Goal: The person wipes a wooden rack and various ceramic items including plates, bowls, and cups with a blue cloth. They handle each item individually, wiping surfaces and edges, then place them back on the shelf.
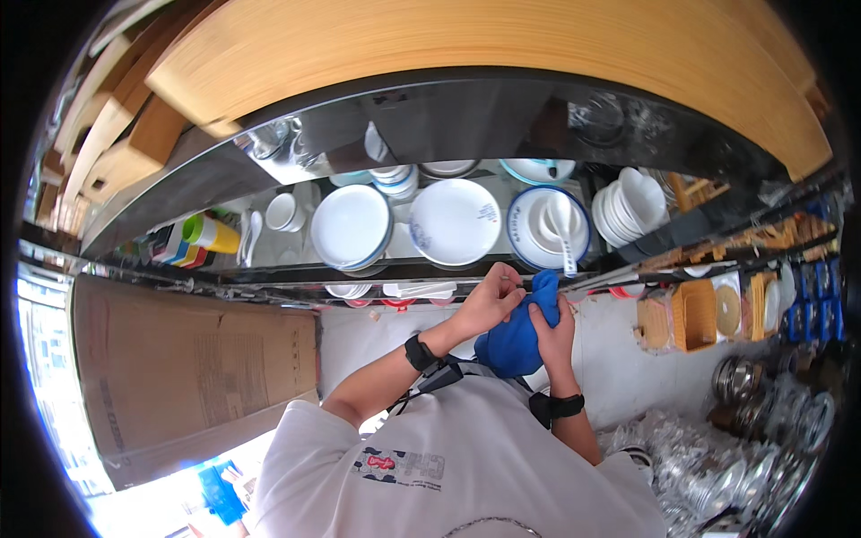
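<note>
A bunched blue cloth [514, 343] hangs in front of my body, below the edge of a display shelf. My right hand [555, 329] grips it from the right, with the thumb pressed on its upper part. My left hand [494, 296] is curled right beside the cloth's top edge, thumb and fingers close together; whether it pinches the cloth is not plain. Just beyond my hands on the shelf stand a white plate with a blue pattern [455, 225] and a blue-rimmed plate [516, 228]. The latter bears a small bowl and a white spoon [562, 225].
A plain white plate stack [350, 225], a white cup [285, 213], yellow and green cups [212, 233] and stacked bowls [629, 208] line the glass shelf. A large cardboard box [202, 376] stands left. Plastic-wrapped wares [699, 464] crowd the lower right, near a woven basket [694, 316].
</note>
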The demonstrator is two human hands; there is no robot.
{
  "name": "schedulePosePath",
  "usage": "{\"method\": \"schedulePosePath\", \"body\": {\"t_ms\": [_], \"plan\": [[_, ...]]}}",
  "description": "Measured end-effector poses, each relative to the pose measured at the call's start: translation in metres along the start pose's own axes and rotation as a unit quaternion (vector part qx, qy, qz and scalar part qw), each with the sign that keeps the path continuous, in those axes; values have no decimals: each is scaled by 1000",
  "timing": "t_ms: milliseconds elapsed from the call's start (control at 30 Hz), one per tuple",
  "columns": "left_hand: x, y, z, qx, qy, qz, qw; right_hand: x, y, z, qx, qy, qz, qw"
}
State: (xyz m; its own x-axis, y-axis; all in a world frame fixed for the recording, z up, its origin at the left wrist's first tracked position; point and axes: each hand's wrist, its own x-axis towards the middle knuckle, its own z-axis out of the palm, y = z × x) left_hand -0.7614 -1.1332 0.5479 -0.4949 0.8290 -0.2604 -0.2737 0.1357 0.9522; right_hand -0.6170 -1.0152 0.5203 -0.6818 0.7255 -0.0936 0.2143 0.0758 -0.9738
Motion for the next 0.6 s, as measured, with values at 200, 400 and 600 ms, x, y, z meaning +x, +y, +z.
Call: {"method": "schedulePosePath", "body": {"t_ms": [200,400,600], "plan": [[-34,17,-66,19,55,51,997,-2,-17,63,-23,-60,-23,998],[-62,53,-155,7,154,133,979,-7,-54,128,-37,-48,-91,994],[-51,83,-251,49,279,244,927,-16,-81,179,-39,-53,-111,992]]}}
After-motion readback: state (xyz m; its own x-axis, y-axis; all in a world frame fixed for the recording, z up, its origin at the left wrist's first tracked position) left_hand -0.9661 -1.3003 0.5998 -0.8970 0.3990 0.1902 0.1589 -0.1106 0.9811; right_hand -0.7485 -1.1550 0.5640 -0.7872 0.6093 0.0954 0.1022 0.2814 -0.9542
